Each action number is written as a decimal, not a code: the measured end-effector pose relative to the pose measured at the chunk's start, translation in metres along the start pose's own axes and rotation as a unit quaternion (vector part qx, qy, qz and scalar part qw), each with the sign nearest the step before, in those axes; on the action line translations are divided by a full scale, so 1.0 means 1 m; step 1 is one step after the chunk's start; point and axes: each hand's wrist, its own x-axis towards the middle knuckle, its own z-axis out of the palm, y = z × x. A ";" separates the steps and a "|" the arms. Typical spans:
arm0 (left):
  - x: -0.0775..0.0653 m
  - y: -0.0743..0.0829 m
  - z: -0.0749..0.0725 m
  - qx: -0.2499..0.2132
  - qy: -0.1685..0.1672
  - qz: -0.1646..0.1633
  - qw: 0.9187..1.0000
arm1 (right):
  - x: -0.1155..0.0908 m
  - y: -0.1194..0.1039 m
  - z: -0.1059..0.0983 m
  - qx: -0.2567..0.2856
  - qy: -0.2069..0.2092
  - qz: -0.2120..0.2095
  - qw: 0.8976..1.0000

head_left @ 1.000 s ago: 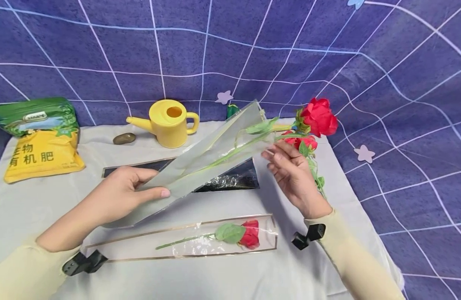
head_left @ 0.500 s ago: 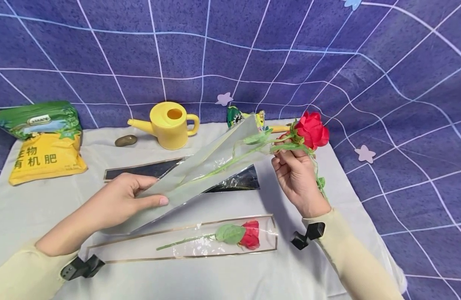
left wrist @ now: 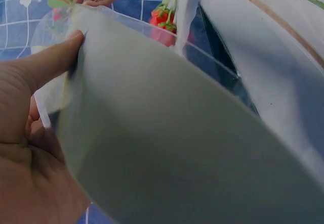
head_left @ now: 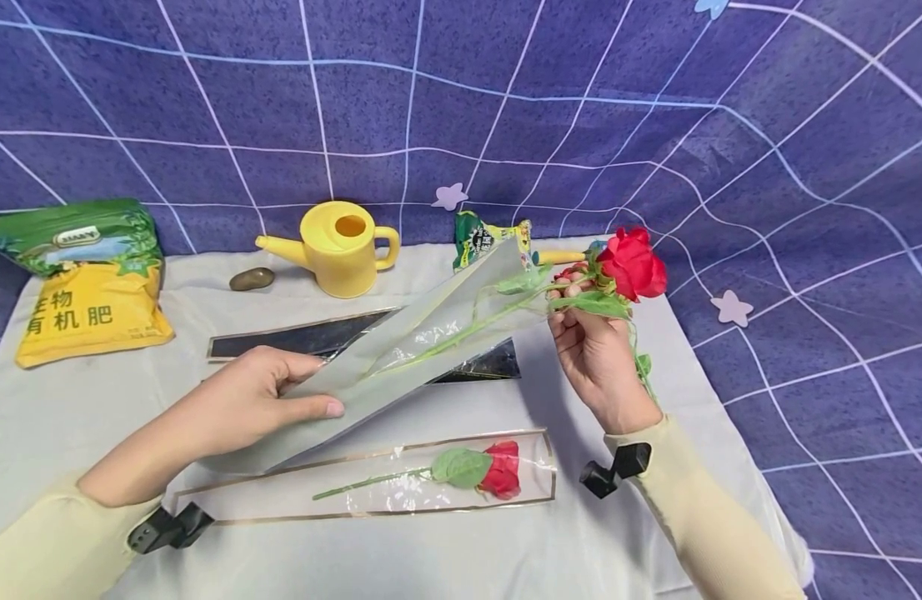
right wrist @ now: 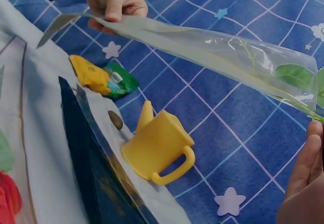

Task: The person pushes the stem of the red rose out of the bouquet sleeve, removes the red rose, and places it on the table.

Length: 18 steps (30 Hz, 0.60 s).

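Hiding black wrapper (head_left: 299, 337) partly: pale sleeve (head_left: 371, 393)

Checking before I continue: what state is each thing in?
Pale sleeve: held up, tilted
Held rose: stem inside sleeve, bloom outside
Left hand: gripping pale sleeve
Right hand: gripping held rose's stem
Clear sleeve: flat, lower rose inside
Black sleeve: flat, partly hidden
Watering can: upright
Fertilizer bag: open or sealed, unclear
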 end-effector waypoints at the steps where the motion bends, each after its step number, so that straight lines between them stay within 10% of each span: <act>1: 0.000 0.000 0.000 0.001 -0.003 0.002 1.000 | 0.002 -0.002 0.000 0.007 -0.003 -0.005 1.000; 9: -0.008 -0.008 -0.008 0.026 -0.047 0.019 0.998 | 0.018 -0.040 -0.008 0.101 -0.004 -0.033 0.994; 18: -0.027 -0.025 -0.018 0.018 -0.079 0.037 0.996 | 0.026 -0.115 -0.027 0.044 0.010 -0.140 0.989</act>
